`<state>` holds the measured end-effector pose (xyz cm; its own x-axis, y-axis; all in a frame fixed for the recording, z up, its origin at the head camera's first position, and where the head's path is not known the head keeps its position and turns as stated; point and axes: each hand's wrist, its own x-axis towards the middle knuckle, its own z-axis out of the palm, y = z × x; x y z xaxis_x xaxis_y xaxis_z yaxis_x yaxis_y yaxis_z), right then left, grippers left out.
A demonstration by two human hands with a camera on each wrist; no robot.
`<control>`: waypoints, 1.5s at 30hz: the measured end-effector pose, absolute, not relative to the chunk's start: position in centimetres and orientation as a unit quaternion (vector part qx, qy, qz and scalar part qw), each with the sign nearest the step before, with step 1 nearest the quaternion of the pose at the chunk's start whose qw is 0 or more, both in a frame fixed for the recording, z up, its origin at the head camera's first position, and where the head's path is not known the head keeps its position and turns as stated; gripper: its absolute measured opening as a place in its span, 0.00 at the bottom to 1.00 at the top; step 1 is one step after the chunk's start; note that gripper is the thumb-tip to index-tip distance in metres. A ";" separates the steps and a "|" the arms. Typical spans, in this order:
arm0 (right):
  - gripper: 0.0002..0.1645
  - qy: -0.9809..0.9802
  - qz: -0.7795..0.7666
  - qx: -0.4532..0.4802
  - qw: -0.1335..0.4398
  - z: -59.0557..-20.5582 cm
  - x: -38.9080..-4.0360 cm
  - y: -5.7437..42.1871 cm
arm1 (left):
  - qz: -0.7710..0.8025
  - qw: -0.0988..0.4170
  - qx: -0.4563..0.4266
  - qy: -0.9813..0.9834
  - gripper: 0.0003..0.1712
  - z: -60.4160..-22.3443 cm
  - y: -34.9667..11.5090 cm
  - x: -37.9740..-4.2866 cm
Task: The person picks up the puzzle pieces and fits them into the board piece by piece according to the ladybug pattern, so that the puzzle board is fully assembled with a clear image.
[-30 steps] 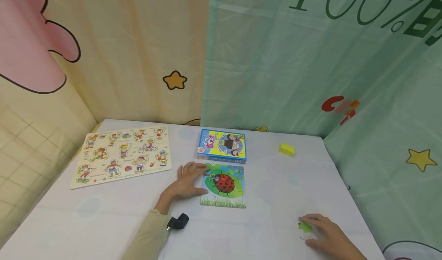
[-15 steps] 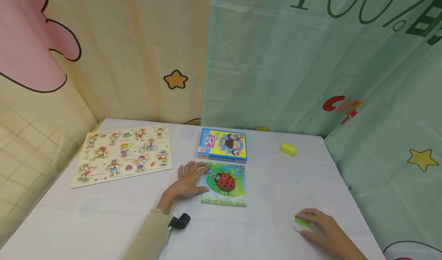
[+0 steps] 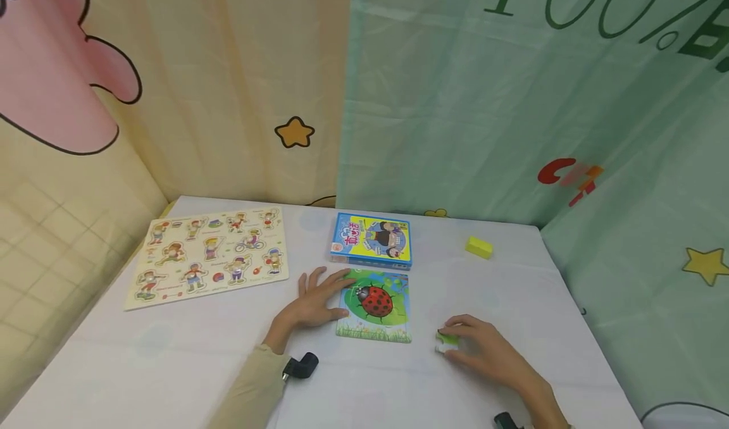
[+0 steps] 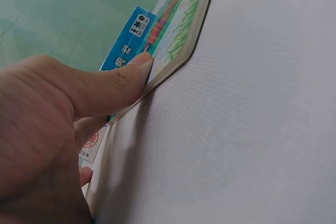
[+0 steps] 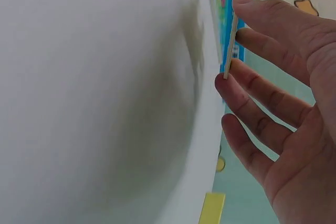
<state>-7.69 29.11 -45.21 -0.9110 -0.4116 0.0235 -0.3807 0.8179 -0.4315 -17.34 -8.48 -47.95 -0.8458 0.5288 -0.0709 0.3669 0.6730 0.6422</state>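
A square ladybug jigsaw puzzle (image 3: 374, 304) lies on the white table. My left hand (image 3: 312, 305) rests at its left side with fingers spread, the index finger on the upper left corner and the thumb touching the edge. In the left wrist view that thumb (image 4: 118, 85) presses against the puzzle's border (image 4: 181, 51). To the right of the puzzle, my right hand (image 3: 484, 348) pinches a small green and white puzzle piece (image 3: 447, 340) between thumb and fingers. Seen edge-on in the right wrist view, the thin piece (image 5: 231, 45) is held above the table, apart from the puzzle.
Behind the puzzle lies a blue and yellow card box (image 3: 371, 240). A yellow block (image 3: 479, 247) sits farther right. At the left is a wooden board (image 3: 211, 255) with several sports figures. Printed curtains (image 3: 444, 100) hang behind the white table (image 3: 319, 378).
My right hand has lifted the puzzle piece and carried it left and away from me, closer to the puzzle. The left hand stays at the puzzle's left edge.
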 end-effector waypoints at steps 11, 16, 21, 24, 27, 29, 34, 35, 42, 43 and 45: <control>0.21 0.937 -0.238 -0.247 0.066 -44.8 -10.9 23.8 | 0.325 0.120 0.243 0.906 0.38 -47.6 -8.5 -17.3; 0.21 0.938 -0.228 -0.248 0.081 -44.9 -11.7 21.9 | 0.330 0.119 0.245 0.904 0.38 -47.7 -8.4 -17.4; 0.22 0.944 -0.215 -0.239 0.081 -45.0 -12.0 20.7 | 0.333 0.121 0.244 0.902 0.38 -47.9 -8.4 -17.5; 0.20 0.946 -0.207 -0.237 0.077 -44.9 -12.0 20.3 | 0.334 0.123 0.244 0.902 0.39 -47.9 -8.4 -17.4; 0.19 0.950 -0.192 -0.238 0.067 -45.0 -11.9 20.1 | 0.334 0.123 0.241 0.903 0.39 -47.9 -8.4 -17.5; 0.18 0.952 -0.186 -0.237 0.057 -45.1 -11.8 19.9 | 0.337 0.123 0.239 0.902 0.39 -48.0 -8.4 -17.5; 0.19 0.958 -0.176 -0.223 0.043 -45.3 -11.3 19.6 | 0.343 0.126 0.238 0.900 0.38 -48.0 -8.2 -17.4; 0.19 0.959 -0.174 -0.220 0.043 -45.3 -11.2 19.6 | 0.343 0.126 0.238 0.900 0.38 -48.0 -8.1 -17.4; 0.19 0.960 -0.155 -0.231 0.027 -45.3 -11.0 19.4 | 0.339 0.122 0.239 0.902 0.38 -47.9 -8.2 -17.3; 0.19 0.960 -0.153 -0.234 0.025 -45.4 -11.1 19.3 | 0.339 0.121 0.241 0.901 0.38 -47.9 -8.3 -17.3; 0.18 0.958 -0.151 -0.241 0.023 -45.3 -11.1 19.1 | 0.339 0.119 0.243 0.901 0.38 -47.8 -8.4 -17.3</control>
<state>-11.09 19.15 -45.35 -0.8828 -0.4689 0.0286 -0.4550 0.8383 -0.3004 -17.29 -8.40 -47.80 -0.8534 0.5189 -0.0492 0.3576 0.6516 0.6690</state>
